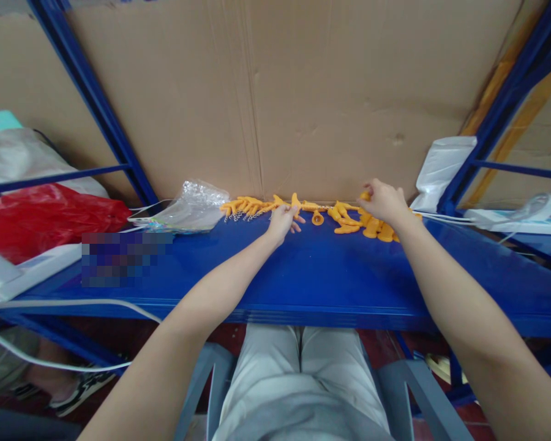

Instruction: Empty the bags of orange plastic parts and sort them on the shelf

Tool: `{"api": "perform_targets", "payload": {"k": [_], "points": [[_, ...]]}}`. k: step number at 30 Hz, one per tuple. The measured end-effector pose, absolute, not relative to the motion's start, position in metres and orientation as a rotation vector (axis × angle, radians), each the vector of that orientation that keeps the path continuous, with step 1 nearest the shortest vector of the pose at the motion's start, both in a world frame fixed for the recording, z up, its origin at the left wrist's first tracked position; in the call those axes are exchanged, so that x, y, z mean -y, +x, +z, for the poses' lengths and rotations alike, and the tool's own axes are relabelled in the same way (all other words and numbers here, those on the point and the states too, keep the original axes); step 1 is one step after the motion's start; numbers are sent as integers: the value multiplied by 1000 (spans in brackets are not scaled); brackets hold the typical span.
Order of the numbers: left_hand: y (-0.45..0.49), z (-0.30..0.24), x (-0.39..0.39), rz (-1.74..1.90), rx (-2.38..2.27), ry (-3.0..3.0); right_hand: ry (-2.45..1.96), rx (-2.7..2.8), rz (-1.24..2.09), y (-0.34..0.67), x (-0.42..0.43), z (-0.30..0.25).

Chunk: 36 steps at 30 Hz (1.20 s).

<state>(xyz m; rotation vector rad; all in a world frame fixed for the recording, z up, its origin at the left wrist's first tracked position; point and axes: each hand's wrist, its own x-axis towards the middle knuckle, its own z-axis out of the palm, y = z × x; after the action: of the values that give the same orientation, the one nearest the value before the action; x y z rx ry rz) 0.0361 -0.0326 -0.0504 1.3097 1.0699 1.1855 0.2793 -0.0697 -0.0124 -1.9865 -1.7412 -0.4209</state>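
Note:
Small orange plastic pieces, some of them finger-like or branched, lie in a row along the back of the blue shelf table. My left hand [283, 223] is among them, thumb and forefinger closed at an upright orange piece [296, 201], the other fingers loosely spread. My right hand [384, 201] is raised a little above the right-hand pile [371, 226], pinching an orange piece [365, 195] mostly hidden by its fingers. Between the hands lies an orange piece with a round cup-like end [318, 217]. Left of my left hand, several orange pieces [243, 205] have thin metal chains [252, 215] attached.
A clear plastic bag [195, 205] lies left of the pieces, near a red plastic bag [55, 217]. A white packet [443, 171] leans on the right blue post. Cardboard [326, 98] closes off the back. White cables [73, 302] cross the left front edge.

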Motion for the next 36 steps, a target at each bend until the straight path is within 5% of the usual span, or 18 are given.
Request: {"api": "perform_targets", "payload": {"k": [12, 36], "points": [[36, -51, 33, 1188, -1064, 1299, -2096, 2146, -18, 294, 60, -21], [36, -56, 29, 1197, -1076, 1347, -2217, 2281, -206, 308, 51, -29]]}}
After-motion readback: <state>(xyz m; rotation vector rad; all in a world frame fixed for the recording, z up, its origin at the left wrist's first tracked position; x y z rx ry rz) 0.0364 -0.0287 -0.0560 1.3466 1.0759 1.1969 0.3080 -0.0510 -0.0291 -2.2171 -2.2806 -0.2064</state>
